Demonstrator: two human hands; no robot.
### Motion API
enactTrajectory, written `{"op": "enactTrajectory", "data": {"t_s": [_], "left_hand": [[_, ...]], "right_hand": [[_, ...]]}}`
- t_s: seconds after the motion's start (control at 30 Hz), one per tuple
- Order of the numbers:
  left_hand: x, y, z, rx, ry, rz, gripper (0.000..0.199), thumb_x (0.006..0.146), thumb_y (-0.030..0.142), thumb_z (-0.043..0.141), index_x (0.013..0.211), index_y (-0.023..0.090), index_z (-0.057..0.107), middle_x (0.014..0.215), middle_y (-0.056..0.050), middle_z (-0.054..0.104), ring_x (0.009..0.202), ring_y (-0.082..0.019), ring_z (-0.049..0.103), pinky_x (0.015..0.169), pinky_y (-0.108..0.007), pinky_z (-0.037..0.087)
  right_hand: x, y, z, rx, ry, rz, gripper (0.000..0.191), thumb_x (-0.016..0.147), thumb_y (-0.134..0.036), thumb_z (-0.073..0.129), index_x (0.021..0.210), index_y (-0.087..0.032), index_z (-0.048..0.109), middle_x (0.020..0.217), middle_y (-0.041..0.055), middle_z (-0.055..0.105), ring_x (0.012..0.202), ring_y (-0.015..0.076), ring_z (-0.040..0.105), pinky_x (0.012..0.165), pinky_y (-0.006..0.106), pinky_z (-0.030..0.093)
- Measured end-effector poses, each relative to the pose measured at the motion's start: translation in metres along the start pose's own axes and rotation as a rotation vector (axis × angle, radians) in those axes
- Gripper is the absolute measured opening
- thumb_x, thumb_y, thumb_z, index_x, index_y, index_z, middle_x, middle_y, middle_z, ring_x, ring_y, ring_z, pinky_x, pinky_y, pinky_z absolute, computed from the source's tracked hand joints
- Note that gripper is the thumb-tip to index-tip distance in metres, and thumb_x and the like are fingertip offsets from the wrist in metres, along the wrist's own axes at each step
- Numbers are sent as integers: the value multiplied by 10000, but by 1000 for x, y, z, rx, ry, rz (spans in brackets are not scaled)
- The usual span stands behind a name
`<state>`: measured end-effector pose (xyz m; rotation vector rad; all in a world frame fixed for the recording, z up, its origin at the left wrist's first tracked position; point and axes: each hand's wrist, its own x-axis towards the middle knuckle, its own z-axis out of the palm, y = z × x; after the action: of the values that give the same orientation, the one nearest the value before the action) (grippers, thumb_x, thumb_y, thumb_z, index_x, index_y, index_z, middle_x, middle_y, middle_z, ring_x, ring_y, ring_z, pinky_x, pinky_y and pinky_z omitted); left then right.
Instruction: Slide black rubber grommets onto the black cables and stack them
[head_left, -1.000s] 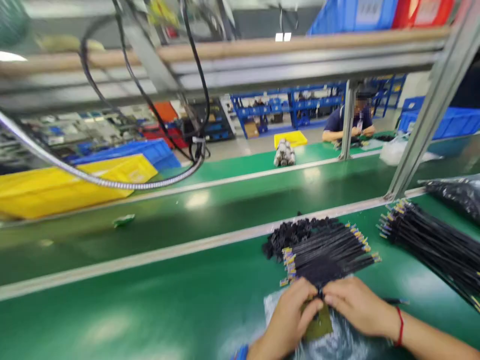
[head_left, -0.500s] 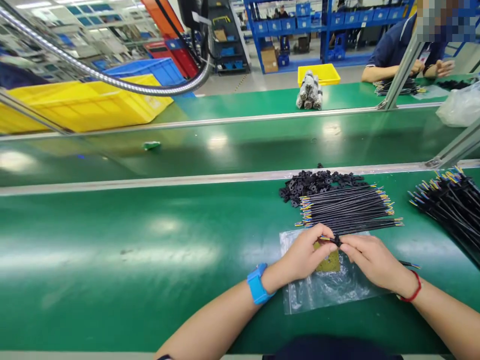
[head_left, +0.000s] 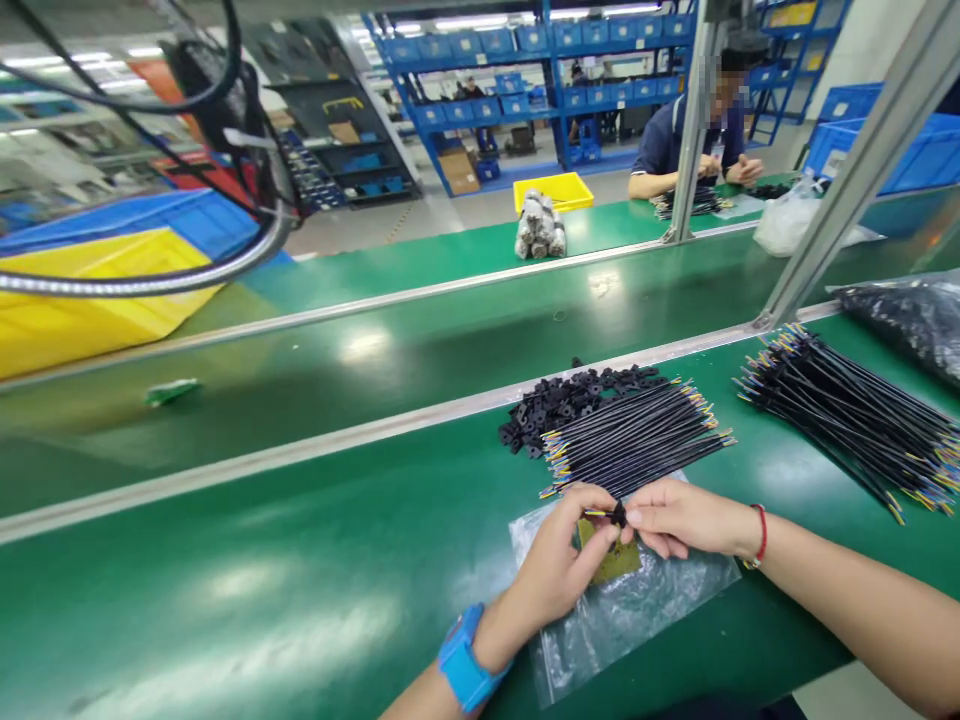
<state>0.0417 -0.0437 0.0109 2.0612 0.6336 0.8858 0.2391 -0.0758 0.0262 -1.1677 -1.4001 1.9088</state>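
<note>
Over a clear plastic bag point(head_left: 622, 640), my left hand point(head_left: 562, 560) pinches a small black part point(head_left: 618, 514) near the coloured wire ends of a black cable. My right hand point(head_left: 682, 520) meets it from the right, fingertips closed at the same black part; the cable's length is mostly hidden by this hand. A yellowish square piece point(head_left: 616, 566) lies on the bag beneath the fingers. Just beyond, a row of black cables point(head_left: 637, 435) with stripped coloured ends lies beside a heap of small black parts point(head_left: 555, 405).
A large bundle of black cables point(head_left: 855, 410) lies at the right, near a bag of dark items point(head_left: 915, 315). Metal posts rise from the bench rail point(head_left: 465, 408). Across the bench a person point(head_left: 690, 150) sits behind a yellow tray point(head_left: 553, 192).
The camera view has turned to the right, showing more of the cable bundle and the dark bag. Both hands remain together at the black part; my right hand's fingers have shifted around it.
</note>
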Motion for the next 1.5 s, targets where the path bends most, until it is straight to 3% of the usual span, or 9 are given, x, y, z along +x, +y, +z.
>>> {"op": "enactTrajectory", "data": {"t_s": [0.13, 0.3, 0.37, 0.5, 0.67, 0.8, 1.0, 1.17, 1.5], "left_hand": [[-2, -17, 0, 95, 263, 108, 420, 833, 147, 537, 1223, 219, 400, 907, -37, 525, 777, -141, 556, 707, -297, 499], [3, -44, -11, 188, 449, 151, 452, 829, 143, 544, 1246, 219, 388, 1083, -83, 471, 770, -117, 573, 653, -275, 512], [6, -53, -16, 201, 493, 141, 448, 827, 146, 547, 1238, 218, 385, 1165, -106, 428, 769, -106, 580, 636, -263, 517], [9, -64, -21, 276, 520, 105, 401, 832, 154, 535, 1206, 200, 398, 1166, -113, 421, 766, -108, 571, 624, -262, 526], [13, -66, -20, 442, 421, 33, 262, 831, 141, 505, 1089, 168, 477, 1186, -136, 432, 909, -175, 547, 788, -377, 527], [20, -68, -19, 428, 454, -76, 181, 807, 114, 494, 979, 159, 523, 1133, -121, 458, 1087, -233, 488, 937, -444, 454], [24, -81, -23, 410, 601, -211, 178, 784, 69, 472, 924, 164, 525, 1022, -87, 488, 1009, -201, 499, 924, -403, 450], [31, -91, -31, 375, 609, -329, 210, 777, 37, 458, 949, 141, 520, 1016, -101, 489, 889, -169, 537, 827, -350, 490], [43, -89, -92, 397, 41, -162, 167, 781, 85, 519, 849, 189, 631, 843, -32, 596, 793, -167, 573, 767, -293, 473]], "right_hand": [[-31, -39, -27, -297, 326, -132, 403, 821, -534, 454, 783, -157, 591, 561, -24, 513, 459, 81, 413, 465, 211, 336], [-90, -69, -95, -1057, 1334, -162, 332, 891, -424, 407, 825, -183, 626, 791, 56, 646, 757, 180, 560, 639, 272, 374], [-101, -60, -125, -1332, 1514, -3, 341, 911, -385, 371, 932, -179, 642, 922, 87, 660, 837, 213, 567, 634, 286, 355], [-105, -27, -167, -1577, 1430, 203, 345, 897, -293, 366, 869, -127, 667, 874, 140, 647, 806, 242, 550, 636, 320, 348], [-108, -14, -168, -1562, 1434, 135, 367, 896, -299, 367, 1006, -93, 650, 964, 185, 623, 852, 273, 538, 684, 361, 373], [-90, -21, -132, -1565, 1311, -26, 385, 917, -271, 328, 1081, -60, 605, 1034, 213, 596, 910, 285, 538, 747, 394, 396], [-8, -12, -35, -1697, 607, -353, 226, 892, -246, 476, 1049, -209, 634, 987, 57, 623, 901, 158, 552, 809, 273, 404], [40, -5, -6, -1760, 490, -374, 226, 880, -131, 430, 981, -147, 631, 937, 93, 602, 862, 188, 531, 775, 312, 394], [44, -14, -19, -1694, 430, -295, 124, 837, -124, 486, 821, -161, 603, 844, 64, 605, 790, 181, 544, 737, 310, 416]]}}
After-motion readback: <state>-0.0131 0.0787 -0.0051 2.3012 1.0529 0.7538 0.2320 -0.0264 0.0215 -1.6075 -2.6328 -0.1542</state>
